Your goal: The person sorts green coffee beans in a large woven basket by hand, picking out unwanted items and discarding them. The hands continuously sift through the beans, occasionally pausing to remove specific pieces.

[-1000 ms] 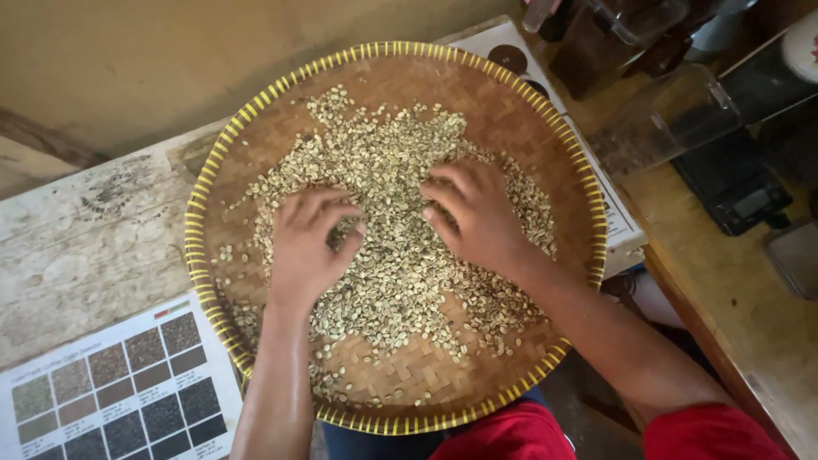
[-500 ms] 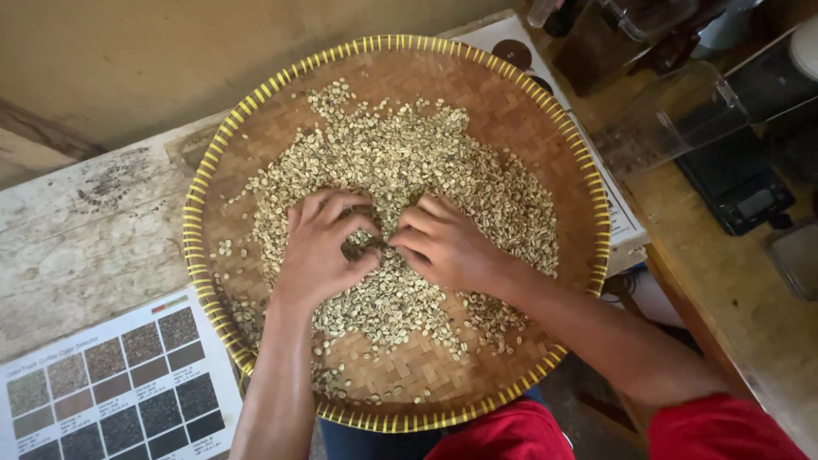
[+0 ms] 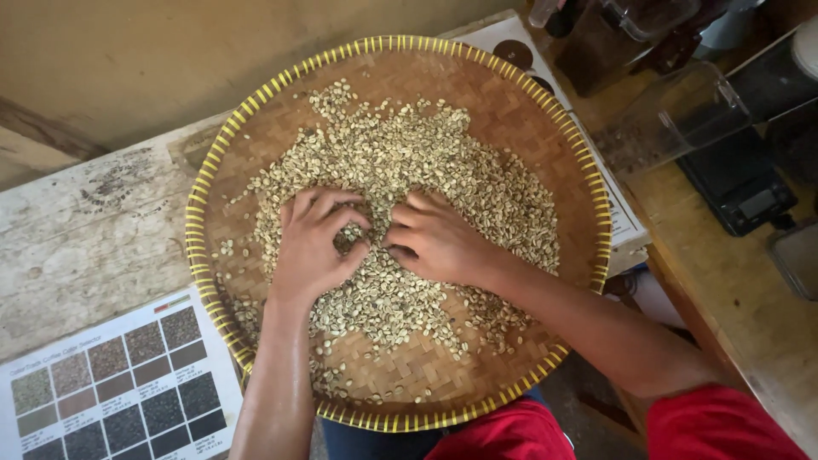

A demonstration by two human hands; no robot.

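Sorting step: left hand [image 3: 311, 247] and right hand [image 3: 439, 243], fingers curled together, pinch among pale beans [image 3: 477, 183] mid-tray [image 3: 256, 102]; next move likely needs fingertip picking of single beans.

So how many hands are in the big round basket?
2. The left hand rests on the pale beans near the middle of the woven tray; the right hand lies beside it, fingertips almost meeting. No other hands show.
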